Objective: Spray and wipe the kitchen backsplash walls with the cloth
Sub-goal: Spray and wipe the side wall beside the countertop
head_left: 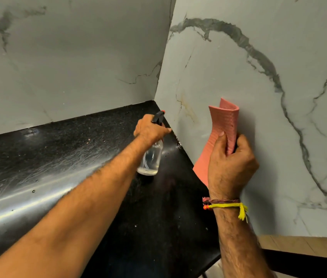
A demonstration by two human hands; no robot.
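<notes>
Cloth (221, 125): pink, ribbed, folded lengthwise

This is a home kitchen, seen at an inside corner. A glossy black speckled stone worktop (62, 157) runs into the corner, where two backsplash walls (228, 73) of pale marble-look slab with grey veins meet at a straight seam. Crumbs and smear marks lie on the worktop. A strip of wood-toned floor (290, 245) shows past the worktop's near end.
</notes>
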